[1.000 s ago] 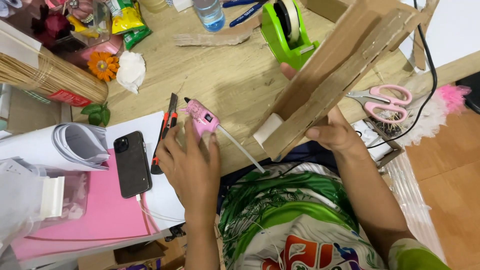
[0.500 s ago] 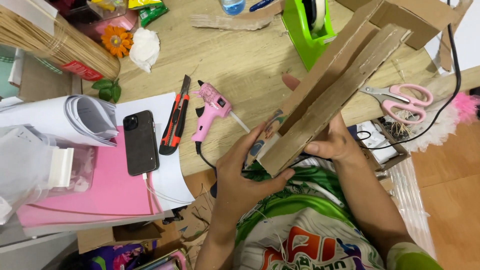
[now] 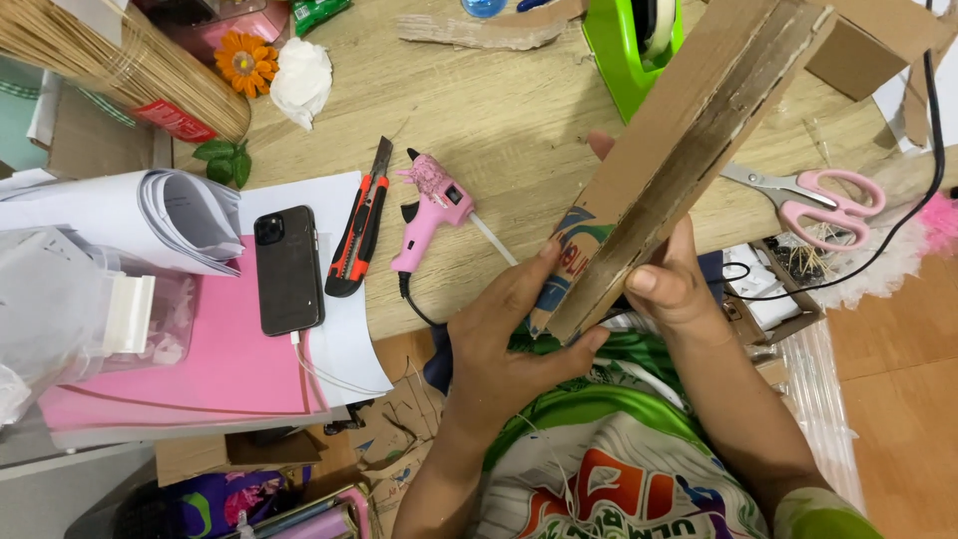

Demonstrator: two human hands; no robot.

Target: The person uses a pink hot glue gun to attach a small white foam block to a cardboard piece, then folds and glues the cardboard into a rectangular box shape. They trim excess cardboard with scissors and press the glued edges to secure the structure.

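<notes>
- Now, at the far left you had a bundle of thin bamboo sticks (image 3: pixel 95 55) lying on the pale wooden table (image 3: pixel 499 120), and below it a roll of white paper sheets (image 3: pixel 170 215).
- A flat pink sheet (image 3: pixel 200 369) lay under the roll, and a black smartphone (image 3: pixel 287 269) rested face down across it, a white cable leaving its lower end.
- Above the phone sat an orange artificial flower (image 3: pixel 244 62) and a crumpled white tissue (image 3: pixel 301 78).
- Just right of the phone lay an orange-and-black utility knife (image 3: pixel 359 235), and beside that a pink hot glue gun (image 3: pixel 431 208), its nozzle pointing away from you; neither hand touched them.
- Your left hand (image 3: pixel 509 339) was closed around the near end of a long flat slab of layered brown cardboard (image 3: pixel 689 150), thumb and fingers wrapping its lower corner.
- That cardboard slab rose tilted from just over your lap, up and to the right across the table edge, held on its edge so that the corrugated layers faced you.
- Behind it stood a bright green tape dispenser (image 3: pixel 619 50), partly hidden.
- Your right hand (image 3: pixel 679 284) gripped the slab from the other side, thumb pressed on the layered edge and a fingertip showing past the far face.
- Farther right lay pink-handled scissors (image 3: pixel 813 195) beside a black cable (image 3: pixel 933 130).
</notes>
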